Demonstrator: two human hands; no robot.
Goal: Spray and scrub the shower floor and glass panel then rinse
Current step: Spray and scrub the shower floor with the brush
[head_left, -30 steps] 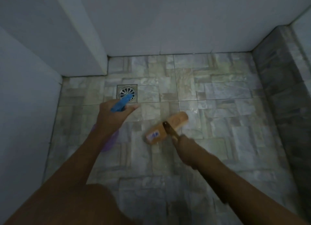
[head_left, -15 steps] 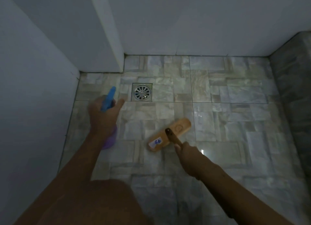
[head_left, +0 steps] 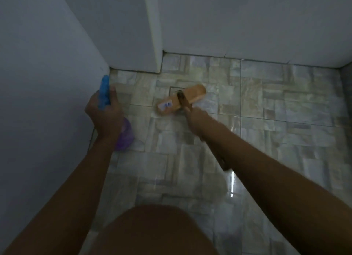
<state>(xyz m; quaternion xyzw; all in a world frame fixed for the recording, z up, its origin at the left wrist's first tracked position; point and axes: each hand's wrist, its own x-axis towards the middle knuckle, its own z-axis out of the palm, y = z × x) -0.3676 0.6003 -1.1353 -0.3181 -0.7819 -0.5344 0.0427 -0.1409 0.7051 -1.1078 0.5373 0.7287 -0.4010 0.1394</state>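
My left hand (head_left: 104,114) grips a spray bottle (head_left: 124,137) with a purple body and a blue trigger head (head_left: 104,91), held near the left wall with the nozzle pointing away from me. My right hand (head_left: 198,120) holds the handle of a wooden scrub brush (head_left: 181,99). The brush head, with a small blue-and-white sticker, lies on the stone-pattern shower floor (head_left: 266,121) over the metal drain (head_left: 174,89), which it mostly hides.
White walls close in on the left (head_left: 38,83) and at the back (head_left: 247,25), with a protruding white corner column (head_left: 154,35). A darker tiled curb (head_left: 347,73) edges the far right. The floor gleams wet near my right forearm. My knee (head_left: 152,232) fills the bottom.
The brush has slid forward and left onto the drain. My left hand with the spray bottle has moved left toward the wall. The view has shifted left.
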